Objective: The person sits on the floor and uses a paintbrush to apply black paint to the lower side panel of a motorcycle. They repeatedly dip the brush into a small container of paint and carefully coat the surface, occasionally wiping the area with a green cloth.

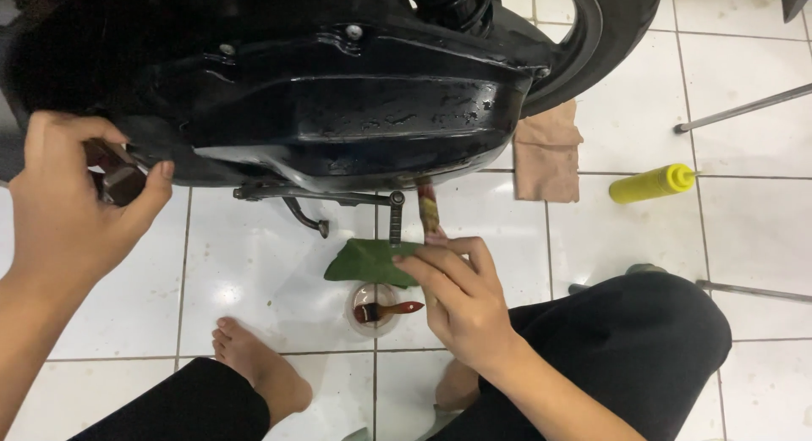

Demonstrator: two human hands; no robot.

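Right hand [461, 301]: grip closed on a slim red-brown handled brush [428, 200], tip up against the underside of the glossy black scooter engine casing [355, 103]; brush sticks out above the fingers. Left hand [63, 200]: grip closed on a dark brown footrest block [121, 183] at the casing's left end. Below the casing: green rag [368, 262], small clear cup with a second brush [375, 309]. Right of it: yellow squeeze bottle [653, 183].

- Brown-handled tool [427, 200]: held upright, tip hidden under the black engine casing, centre of scene.
- Green cloth [370, 261]: crumpled, just left of it, near the stand bolt.
- Dark footpeg [118, 177]: far left, gripped.
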